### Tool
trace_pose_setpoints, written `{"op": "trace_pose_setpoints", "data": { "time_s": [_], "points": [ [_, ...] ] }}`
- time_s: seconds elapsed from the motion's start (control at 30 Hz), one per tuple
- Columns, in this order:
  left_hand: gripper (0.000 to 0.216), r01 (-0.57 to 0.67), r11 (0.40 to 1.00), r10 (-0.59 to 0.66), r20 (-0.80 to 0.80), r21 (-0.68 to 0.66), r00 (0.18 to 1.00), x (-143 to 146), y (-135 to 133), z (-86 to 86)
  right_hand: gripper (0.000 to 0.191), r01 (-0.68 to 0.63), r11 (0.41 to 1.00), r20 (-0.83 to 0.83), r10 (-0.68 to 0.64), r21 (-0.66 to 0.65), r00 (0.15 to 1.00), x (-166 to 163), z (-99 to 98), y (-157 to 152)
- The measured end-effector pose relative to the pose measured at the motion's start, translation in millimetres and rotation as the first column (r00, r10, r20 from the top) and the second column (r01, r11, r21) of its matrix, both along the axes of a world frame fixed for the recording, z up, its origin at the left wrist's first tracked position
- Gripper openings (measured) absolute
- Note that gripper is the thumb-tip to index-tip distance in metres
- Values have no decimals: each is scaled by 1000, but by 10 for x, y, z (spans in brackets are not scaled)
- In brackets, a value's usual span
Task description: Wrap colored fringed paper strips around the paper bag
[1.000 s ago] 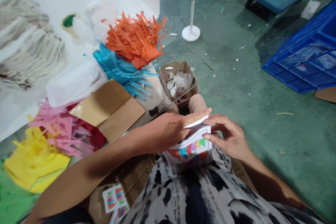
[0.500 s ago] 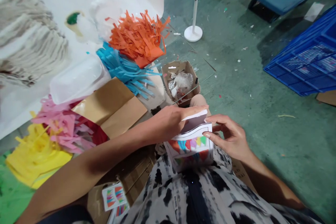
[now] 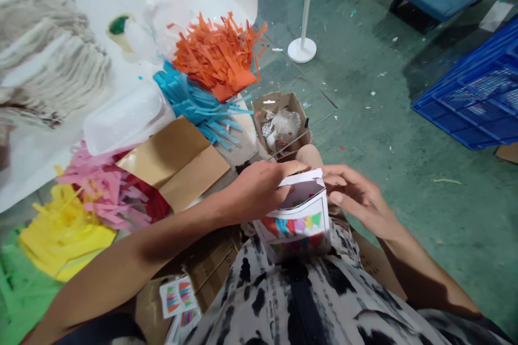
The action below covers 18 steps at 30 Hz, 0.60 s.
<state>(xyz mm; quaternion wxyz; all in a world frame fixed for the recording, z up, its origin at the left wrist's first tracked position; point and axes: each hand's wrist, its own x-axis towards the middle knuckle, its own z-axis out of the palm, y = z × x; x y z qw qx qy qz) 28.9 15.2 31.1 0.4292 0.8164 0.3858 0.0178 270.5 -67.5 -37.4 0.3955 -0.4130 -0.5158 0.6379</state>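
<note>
A small white printed paper box (image 3: 297,225) with colourful bunting pictures stands in my lap, its top gaping. My left hand (image 3: 265,186) grips its left and far rim, the thumb tucked inside the opening. Beside the right top corner is my right hand (image 3: 360,194), fingers curved and thumb apart from the box wall; whether the fingertips touch the corner I cannot tell. Lower left, several printed cards (image 3: 178,297) with the same bunting pattern lie in a brown cardboard box (image 3: 149,310).
Bundles of orange (image 3: 218,59), blue (image 3: 190,102), pink (image 3: 109,188) and yellow tissue strips (image 3: 67,232) lie at left near a folded brown cardboard piece (image 3: 174,156). Ahead are a small scrap box (image 3: 259,110) and a white fan (image 3: 302,49). A blue crate (image 3: 473,91) stands right.
My right thumb and fingers have moved off the front and top edge of the paper box to its right side. My left hand keeps its grip, and the box mouth appears wider.
</note>
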Motion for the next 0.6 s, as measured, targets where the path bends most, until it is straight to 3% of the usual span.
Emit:
{"op": "trace_pose_setpoints", "data": {
  "time_s": [0.1,0.17,0.23,0.3,0.33,0.4,0.53,0.6],
  "points": [
    [30,-40,996,43,34,-83,999,-78,83,42,16,-87,996,75,84,37,994,-15,62,149],
    [30,-37,960,78,135,-279,988,-202,175,92,10,-76,996,75,72,51,995,-22,50,197],
    [48,18,845,142,257,-534,956,-371,243,118,8,-64,997,49,62,44,997,-18,5,210],
    [70,95,705,242,364,-703,899,-537,235,84,7,-35,999,28,34,30,999,-6,-54,204],
    [80,118,660,299,403,-742,865,-601,193,39,7,-15,1000,27,14,28,1000,3,-84,199],
    [90,77,634,405,416,-769,814,-669,45,-91,6,28,999,42,-30,39,999,24,-140,192],
    [52,-197,622,648,357,-758,673,-588,-328,-367,13,43,997,77,-47,57,996,94,-225,205],
    [47,-259,637,694,393,-726,604,-519,-450,-450,22,24,998,71,-27,54,997,129,-239,228]
  ]
}}
